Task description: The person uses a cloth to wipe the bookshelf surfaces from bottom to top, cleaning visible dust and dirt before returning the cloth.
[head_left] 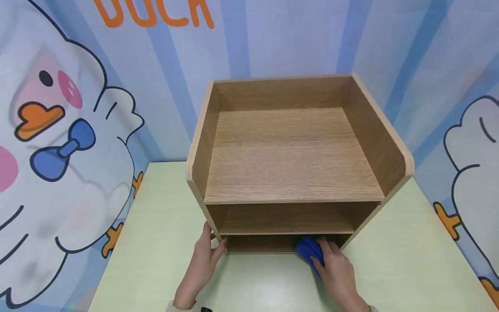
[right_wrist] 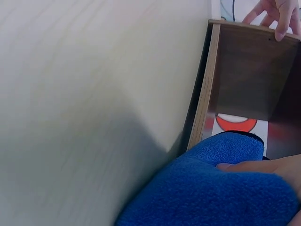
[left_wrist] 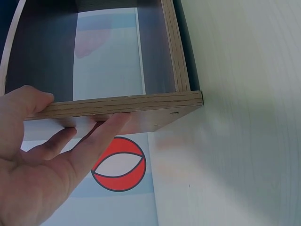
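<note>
A wooden shelf unit (head_left: 296, 151) with raised sides stands on the pale table. My left hand (head_left: 205, 253) grips its left side panel low down, thumb on the front edge and fingers along the outer face, as the left wrist view also shows. In my right hand (head_left: 338, 271) is a folded blue cloth (head_left: 309, 251), held at the right end of the lowest compartment's opening. The right wrist view shows the cloth's (right_wrist: 221, 188) fuzzy weave and dark edging, with my thumb or a finger lying over it. Part of the cloth is hidden behind my hand.
Above the lowest compartment is a middle shelf opening (head_left: 284, 218). The pale table (head_left: 156, 216) extends on both sides and in front. A blue curtain-like backdrop (head_left: 292, 39) with cartoon ducks stands behind and at both sides.
</note>
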The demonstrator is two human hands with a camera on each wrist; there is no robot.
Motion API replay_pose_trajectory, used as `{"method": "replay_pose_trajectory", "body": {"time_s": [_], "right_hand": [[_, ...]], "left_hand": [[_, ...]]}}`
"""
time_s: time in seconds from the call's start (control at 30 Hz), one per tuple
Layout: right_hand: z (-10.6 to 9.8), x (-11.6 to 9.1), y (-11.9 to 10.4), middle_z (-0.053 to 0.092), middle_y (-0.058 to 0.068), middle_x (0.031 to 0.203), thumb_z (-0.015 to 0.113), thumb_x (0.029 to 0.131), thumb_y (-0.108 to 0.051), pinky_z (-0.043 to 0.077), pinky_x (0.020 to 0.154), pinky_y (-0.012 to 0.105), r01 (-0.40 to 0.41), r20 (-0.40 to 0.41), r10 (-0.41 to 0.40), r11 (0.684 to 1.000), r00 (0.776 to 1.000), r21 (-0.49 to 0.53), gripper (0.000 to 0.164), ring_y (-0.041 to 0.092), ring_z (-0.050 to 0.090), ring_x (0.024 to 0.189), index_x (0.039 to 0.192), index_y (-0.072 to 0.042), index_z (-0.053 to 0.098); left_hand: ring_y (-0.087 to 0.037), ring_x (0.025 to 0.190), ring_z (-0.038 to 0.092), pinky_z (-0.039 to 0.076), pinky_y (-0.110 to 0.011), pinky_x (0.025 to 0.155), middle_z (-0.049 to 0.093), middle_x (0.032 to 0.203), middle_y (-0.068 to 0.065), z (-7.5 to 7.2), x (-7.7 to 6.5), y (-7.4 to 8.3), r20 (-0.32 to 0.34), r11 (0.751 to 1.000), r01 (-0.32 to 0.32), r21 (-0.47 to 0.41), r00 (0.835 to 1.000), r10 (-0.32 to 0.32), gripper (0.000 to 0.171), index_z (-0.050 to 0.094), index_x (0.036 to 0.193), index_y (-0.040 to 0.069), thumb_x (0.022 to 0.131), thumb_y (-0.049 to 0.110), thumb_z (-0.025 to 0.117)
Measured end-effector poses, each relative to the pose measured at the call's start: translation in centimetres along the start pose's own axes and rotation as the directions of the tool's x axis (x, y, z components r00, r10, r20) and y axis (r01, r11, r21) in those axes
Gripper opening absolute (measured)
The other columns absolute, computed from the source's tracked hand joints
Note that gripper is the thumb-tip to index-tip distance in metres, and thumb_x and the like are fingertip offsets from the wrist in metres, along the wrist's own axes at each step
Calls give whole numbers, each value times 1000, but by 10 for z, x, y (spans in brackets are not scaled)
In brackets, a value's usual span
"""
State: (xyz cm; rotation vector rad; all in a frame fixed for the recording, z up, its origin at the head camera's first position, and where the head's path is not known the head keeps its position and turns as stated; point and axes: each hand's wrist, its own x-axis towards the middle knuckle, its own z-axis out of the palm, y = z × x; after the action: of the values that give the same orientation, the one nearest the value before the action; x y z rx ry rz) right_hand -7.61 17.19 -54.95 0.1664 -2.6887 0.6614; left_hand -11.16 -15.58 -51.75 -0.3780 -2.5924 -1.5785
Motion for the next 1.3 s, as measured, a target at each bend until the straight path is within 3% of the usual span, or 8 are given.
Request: {"method": "replay_pose_trajectory", "body": {"time_s": [0.4,0.7,0.93,1.3], "right_hand": [[19,11,-35,67,19,98,88,75,-12,54,53,48,10,99,-12,1000,995,25,47,35,68,78,115,-2,65],[42,16,-63,69,16,95,88,74,-14,50,45,42,112,86,-117,992,989,60,48,33,67,67,114,-5,65],[58,20,-88,69,16,93,89,73,-14,52,48,42,161,108,-170,983,979,89,47,33,68,69,112,-5,65],[78,32,-121,71,12,89,89,73,-16,52,51,41,152,173,-176,978,969,144,45,30,67,72,112,-7,68]], "left_hand": [[-55,121,50,60,-30,74,40,145,-31,0,1,-1,-7,1000,-13,3,1000,13,69,21,154,10,98,-2,59],[-55,120,52,60,-29,72,39,145,-31,1,1,0,-21,1000,-20,15,1000,20,69,21,154,9,98,-2,59],[-53,119,53,60,-29,71,40,145,-29,-1,-1,-1,-21,1000,-5,16,1000,6,70,21,155,11,98,-3,59],[-52,119,53,60,-27,71,43,143,-29,0,-1,-4,-30,999,-34,-20,999,33,69,24,155,14,98,-3,59]]}}
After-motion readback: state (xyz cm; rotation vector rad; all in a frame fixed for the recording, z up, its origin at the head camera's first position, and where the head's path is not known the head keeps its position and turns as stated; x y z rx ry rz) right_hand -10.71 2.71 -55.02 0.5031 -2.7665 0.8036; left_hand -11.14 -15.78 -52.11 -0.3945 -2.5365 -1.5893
